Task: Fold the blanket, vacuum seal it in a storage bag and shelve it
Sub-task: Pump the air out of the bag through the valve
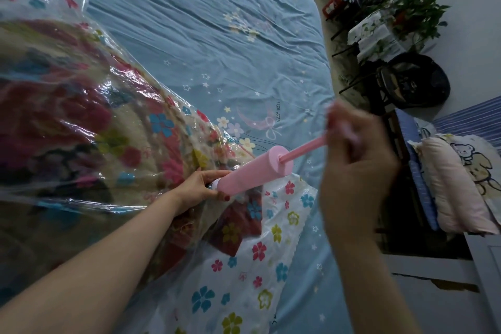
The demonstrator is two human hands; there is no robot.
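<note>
bare bedsheet (pixel 217 22) beyond, bag (pixel 81 116) blocks left

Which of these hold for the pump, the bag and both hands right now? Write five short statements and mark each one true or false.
1. The left hand grips the lower end of the pink pump where it meets the storage bag. True.
2. The right hand rests flat on the bed sheet. False: its fingers are curled round the pump's handle, off the sheet.
3. The pump's rod is drawn partly out of the barrel. True.
4. The blanket lies loose beside the bag. False: it is inside the clear bag.
5. The bag sits on a shelf. False: it lies on the blue sheet of the bed.
</note>
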